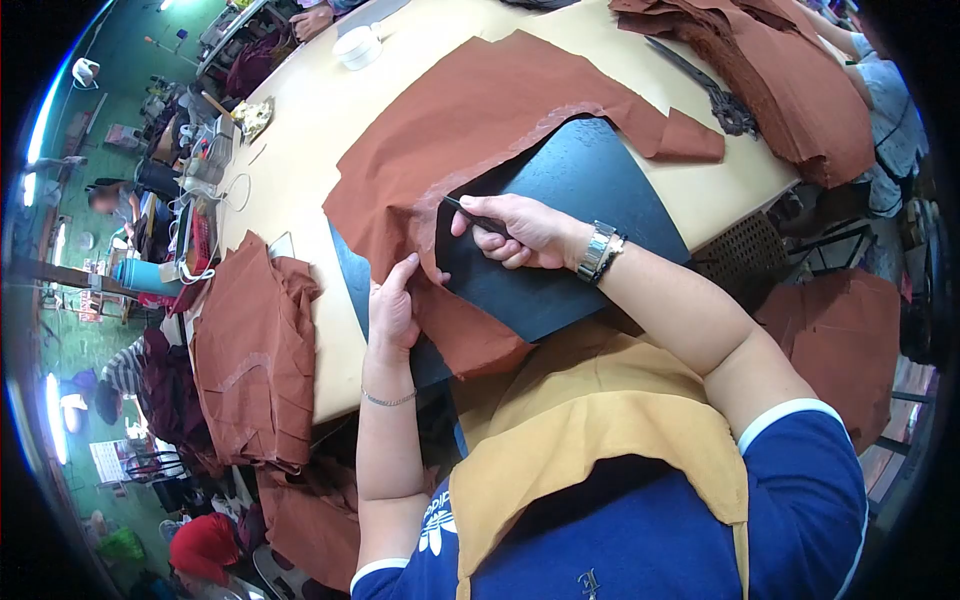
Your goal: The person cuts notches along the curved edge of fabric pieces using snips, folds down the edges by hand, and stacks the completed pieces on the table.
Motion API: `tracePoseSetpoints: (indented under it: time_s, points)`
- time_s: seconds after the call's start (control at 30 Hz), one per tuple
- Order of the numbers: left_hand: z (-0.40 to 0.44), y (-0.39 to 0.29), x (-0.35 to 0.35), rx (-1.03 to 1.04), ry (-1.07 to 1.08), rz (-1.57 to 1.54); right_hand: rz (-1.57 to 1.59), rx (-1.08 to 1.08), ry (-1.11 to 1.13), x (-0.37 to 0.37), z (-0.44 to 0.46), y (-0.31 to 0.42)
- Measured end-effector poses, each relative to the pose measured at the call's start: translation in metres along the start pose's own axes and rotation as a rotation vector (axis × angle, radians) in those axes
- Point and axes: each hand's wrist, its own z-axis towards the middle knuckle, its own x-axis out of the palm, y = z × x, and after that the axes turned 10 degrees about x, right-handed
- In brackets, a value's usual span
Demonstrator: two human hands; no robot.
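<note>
Grip: right hand (522,232) closed round slim dark tool (456,204) | left hand (392,312) pinches rust cloth (440,130), seemingly steadying it | cloth lies across dark board (600,190), apparently its backing, at near edge of tabletop (290,150)

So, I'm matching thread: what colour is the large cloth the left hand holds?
The large cloth is rusty reddish-brown, clearest in the head view.

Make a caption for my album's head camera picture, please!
Left fingers hold rust-brown cloth over a dark board; right fingers grip a slim dark tool.
</note>
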Motion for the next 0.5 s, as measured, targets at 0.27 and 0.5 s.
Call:
tracePoseSetpoints:
  time_s: [0.27,0.5]
  points:
    - [0.002,0.003,-0.003,0.021,0.016,-0.008,-0.076,-0.017,-0.016,0.003,0.009,-0.001]
    - [-0.028,-0.005,0.007,0.031,-0.023,0.273,-0.439,-0.268,-0.243,0.006,-0.017,-0.001]
